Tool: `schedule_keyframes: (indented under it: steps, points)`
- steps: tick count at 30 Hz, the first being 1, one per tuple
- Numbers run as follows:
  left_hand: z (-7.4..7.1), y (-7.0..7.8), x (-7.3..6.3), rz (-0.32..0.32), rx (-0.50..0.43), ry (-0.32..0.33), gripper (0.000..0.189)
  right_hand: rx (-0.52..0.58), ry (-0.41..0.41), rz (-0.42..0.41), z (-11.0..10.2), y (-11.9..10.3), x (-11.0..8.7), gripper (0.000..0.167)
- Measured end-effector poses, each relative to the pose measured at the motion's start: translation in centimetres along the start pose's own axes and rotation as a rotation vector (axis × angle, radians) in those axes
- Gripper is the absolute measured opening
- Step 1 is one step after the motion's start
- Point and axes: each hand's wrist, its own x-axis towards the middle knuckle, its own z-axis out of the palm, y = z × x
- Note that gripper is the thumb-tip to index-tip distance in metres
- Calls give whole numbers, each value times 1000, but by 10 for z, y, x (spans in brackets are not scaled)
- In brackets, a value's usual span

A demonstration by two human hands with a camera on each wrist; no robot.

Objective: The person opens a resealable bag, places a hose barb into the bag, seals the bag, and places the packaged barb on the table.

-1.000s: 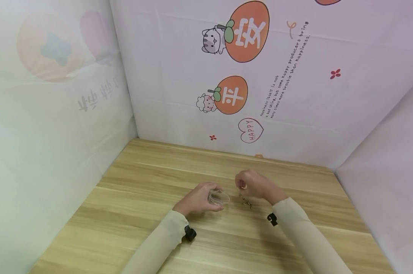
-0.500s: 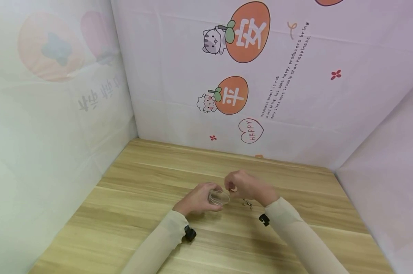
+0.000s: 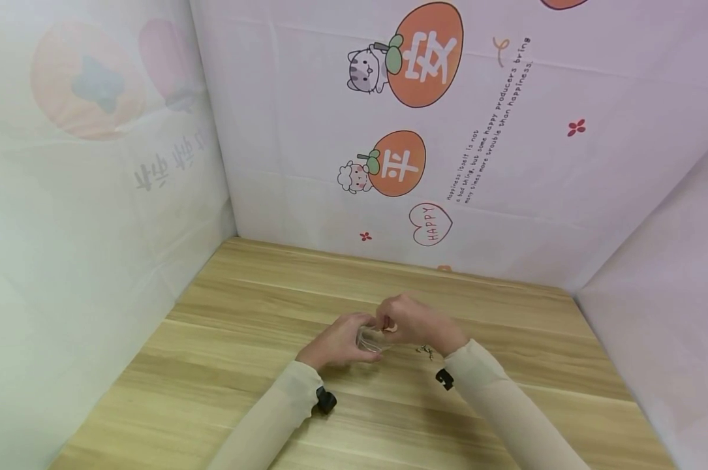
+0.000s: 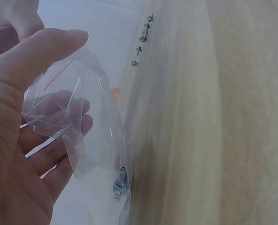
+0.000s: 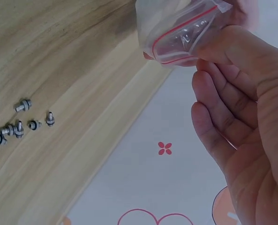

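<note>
A clear zip bag [image 4: 99, 122] with a red seal line is held by my left hand [image 3: 338, 339], its thumb on one side and fingers on the other. Several small metal bolts [image 4: 121, 183] lie in the bag's bottom. At the bag's mouth [image 5: 181, 33] is my right hand [image 3: 415, 323], thumb and forefinger drawn together in a pinch and the other fingers loosely bent. The bag and the hand largely hide the bolt between those fingertips. Several loose bolts [image 5: 24, 117] with washers lie on the table by the right wrist.
The wood-grain table [image 3: 260, 274] is enclosed by a white printed cloth [image 3: 295, 130] at the back and plain-looking cloth sides. A black wrist camera [image 3: 326, 400] sits under the left sleeve, another camera [image 3: 444, 378] under the right.
My right hand has moved left from above the loose bolts to the bag's mouth. The left hand and the bag have stayed in place.
</note>
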Motion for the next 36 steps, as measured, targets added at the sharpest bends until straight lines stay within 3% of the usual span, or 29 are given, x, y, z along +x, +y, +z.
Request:
schedule_keyframes:
  steps: [10, 18, 24, 36]
  points:
    - [-1, 1, -1, -3, 6, 0, 56, -9, 27, 29, 4, -2, -4, 15]
    - [-1, 3, -2, -7, 28, -4, 54, -30, 14, 66, -3, 9, -15, 22]
    - [-1, 3, -1, -6, 43, 2, 55, -83, -15, 102, -7, 20, -29, 19]
    - [0, 1, -1, -17, 50, 13, 57, -59, -19, 214, -4, 38, -67, 15]
